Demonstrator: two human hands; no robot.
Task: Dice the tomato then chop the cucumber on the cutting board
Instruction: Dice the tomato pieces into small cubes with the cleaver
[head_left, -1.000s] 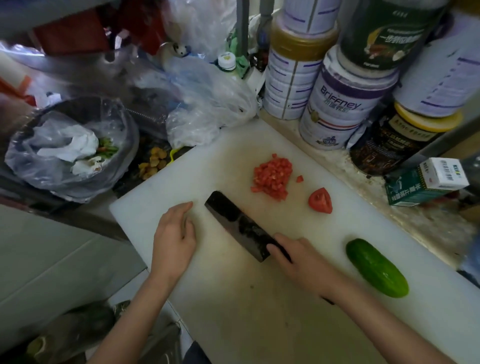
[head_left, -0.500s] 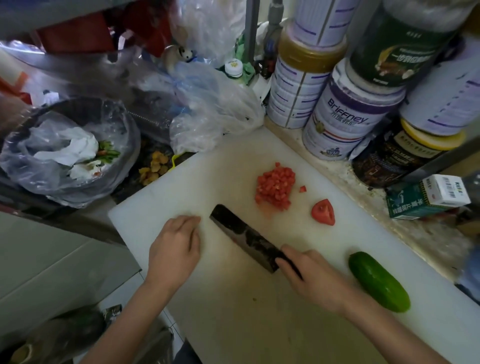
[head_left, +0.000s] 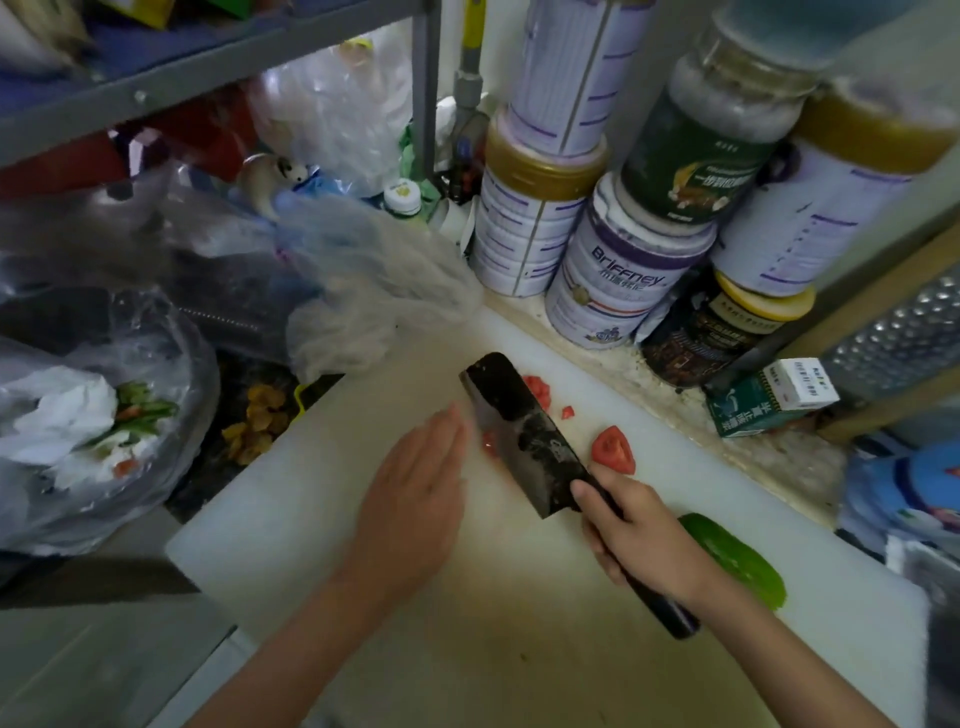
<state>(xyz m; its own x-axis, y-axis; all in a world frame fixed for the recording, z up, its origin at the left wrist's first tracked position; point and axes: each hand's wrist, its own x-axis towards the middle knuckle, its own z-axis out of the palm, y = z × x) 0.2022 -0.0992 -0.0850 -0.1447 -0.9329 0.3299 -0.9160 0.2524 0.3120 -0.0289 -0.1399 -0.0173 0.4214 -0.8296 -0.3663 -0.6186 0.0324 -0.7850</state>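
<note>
Diced tomato (head_left: 537, 389) is best gathered against the cleaver (head_left: 524, 447) gripped by the right hand (head_left: 639, 530), the flat, empty left hand (head_left: 415, 493) held clear of its edge.

Matt white plastic cutting board (head_left: 311, 519). Dark, mottled metal cleaver (head_left: 524, 447) with smooth black handle. 1 cucumber (head_left: 737, 561), skin smooth and glossy. 1 tomato wedge (head_left: 614, 451), moist sheen. Crinkled translucent plastic bag (head_left: 374, 280).
</note>
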